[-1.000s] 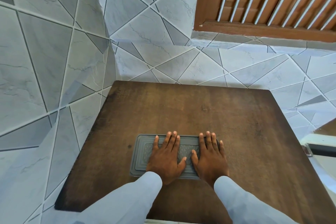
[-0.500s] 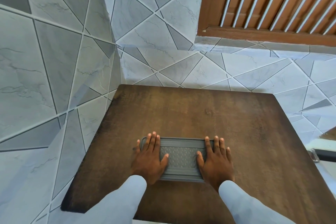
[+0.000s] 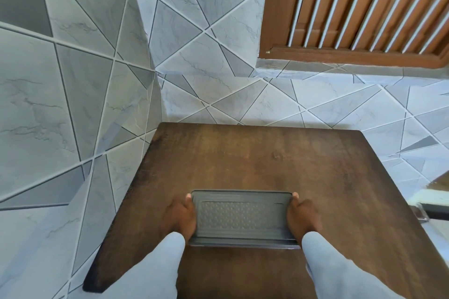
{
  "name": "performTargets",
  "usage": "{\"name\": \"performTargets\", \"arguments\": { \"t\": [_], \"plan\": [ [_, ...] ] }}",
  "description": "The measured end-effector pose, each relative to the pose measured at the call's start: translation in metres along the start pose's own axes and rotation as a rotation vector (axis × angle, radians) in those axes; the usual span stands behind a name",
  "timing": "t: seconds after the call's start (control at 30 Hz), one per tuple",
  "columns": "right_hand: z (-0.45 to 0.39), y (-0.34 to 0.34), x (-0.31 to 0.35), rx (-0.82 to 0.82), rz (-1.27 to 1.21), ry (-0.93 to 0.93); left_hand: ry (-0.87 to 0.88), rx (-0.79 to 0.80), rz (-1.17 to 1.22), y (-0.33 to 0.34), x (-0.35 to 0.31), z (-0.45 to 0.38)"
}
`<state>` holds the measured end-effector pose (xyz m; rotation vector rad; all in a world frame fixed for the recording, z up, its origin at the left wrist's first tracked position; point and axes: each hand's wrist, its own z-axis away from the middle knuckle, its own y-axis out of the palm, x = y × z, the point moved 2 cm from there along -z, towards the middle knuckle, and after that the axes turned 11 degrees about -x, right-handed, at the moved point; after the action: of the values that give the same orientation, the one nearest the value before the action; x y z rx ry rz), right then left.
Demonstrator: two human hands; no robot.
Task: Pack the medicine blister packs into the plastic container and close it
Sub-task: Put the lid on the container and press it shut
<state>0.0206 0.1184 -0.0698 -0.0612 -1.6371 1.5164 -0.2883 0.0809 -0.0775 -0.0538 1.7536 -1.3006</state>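
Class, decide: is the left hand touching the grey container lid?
Touching. The head view shows the left hand laid against the left end of the lid, no gap between them.

A dark wooden counter [image 3: 267,165] stands in a corner of grey marbled tiled walls [image 3: 60,104]; a brown slatted window [image 3: 364,7] sits far right.

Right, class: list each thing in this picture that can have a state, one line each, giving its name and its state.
plastic container: lid on, lying flat on the table, contents hidden.
left hand: against the container's left end, thumb at the far corner; how the fingers lie cannot be told.
right hand: against the container's right end, thumb at the far corner; fingers likewise unclear.
table: dark wood, bearing the container.
window shutter: slatted wooden panel, seemingly closed.
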Motion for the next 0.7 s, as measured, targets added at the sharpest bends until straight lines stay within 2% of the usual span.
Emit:
{"name": "performTargets", "arguments": {
  "t": [0.1,0.33,0.57,0.7],
  "plan": [
    [-0.006,0.005,-0.005,0.020,-0.034,0.099,-0.025,0.013,0.066,0.006,0.000,-0.005],
    [-0.013,0.013,-0.003,0.043,-0.021,0.082,0.011,0.008,0.011,0.013,0.005,-0.013],
    [-0.011,0.008,-0.002,0.046,-0.069,0.069,0.041,-0.098,-0.006,0.013,0.004,-0.009],
    [-0.010,0.004,-0.005,0.081,-0.121,0.057,0.054,-0.080,-0.015,0.014,0.010,-0.007]
  ]
}}
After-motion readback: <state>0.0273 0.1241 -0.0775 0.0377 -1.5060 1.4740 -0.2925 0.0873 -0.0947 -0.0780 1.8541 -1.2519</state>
